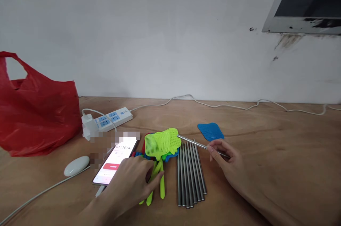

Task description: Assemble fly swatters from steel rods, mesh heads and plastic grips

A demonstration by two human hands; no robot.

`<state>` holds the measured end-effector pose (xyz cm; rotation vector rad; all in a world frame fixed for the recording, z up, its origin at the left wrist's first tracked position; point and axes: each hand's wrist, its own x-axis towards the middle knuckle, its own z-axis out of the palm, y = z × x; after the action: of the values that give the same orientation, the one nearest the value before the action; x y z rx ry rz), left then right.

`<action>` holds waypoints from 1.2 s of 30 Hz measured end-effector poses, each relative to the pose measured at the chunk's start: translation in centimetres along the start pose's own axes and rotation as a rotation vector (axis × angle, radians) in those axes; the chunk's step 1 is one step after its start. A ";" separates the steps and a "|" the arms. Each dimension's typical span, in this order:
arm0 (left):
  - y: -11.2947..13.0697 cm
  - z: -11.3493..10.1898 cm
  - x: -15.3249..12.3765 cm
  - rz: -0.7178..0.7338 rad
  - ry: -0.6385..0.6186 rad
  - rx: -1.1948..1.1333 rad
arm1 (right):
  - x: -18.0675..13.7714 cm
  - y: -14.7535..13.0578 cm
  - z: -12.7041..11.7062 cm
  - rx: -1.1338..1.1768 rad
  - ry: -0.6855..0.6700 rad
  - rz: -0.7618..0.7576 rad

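Note:
My right hand (225, 153) pinches a thin silvery metal rod (193, 142) near its right end. The rod's left tip lies by the edge of the yellow-green mesh fly swatter heads (158, 144), which are stacked over blue and red ones. Below that rod, several similar metal rods (190, 180) rest side by side on the table. My left hand (135, 178) is over the yellow-green plastic handles (162, 187), its thumb stretched out and apart from the fingers. Its other fingertips are partly hidden. A single blue swatter head (211, 131) lies beyond my right hand.
A lit phone (114, 162) stands tilted beside my left hand. Behind it are a white power strip (112, 119) and its cable. A white mouse-shaped object (77, 166) and a red plastic bag (39, 116) are at left. The wall (170, 41) borders the wooden table (279, 162).

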<state>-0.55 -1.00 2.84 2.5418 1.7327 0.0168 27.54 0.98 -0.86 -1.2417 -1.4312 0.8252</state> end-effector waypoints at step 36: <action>1.6 2.0 2.2 0.471 0.213 -0.174 | -1.0 0.6 0.2 0.076 -0.286 0.041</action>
<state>1.86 0.36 0.87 2.8236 1.0807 0.4529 27.40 0.21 -1.70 -1.1312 -1.5876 1.1097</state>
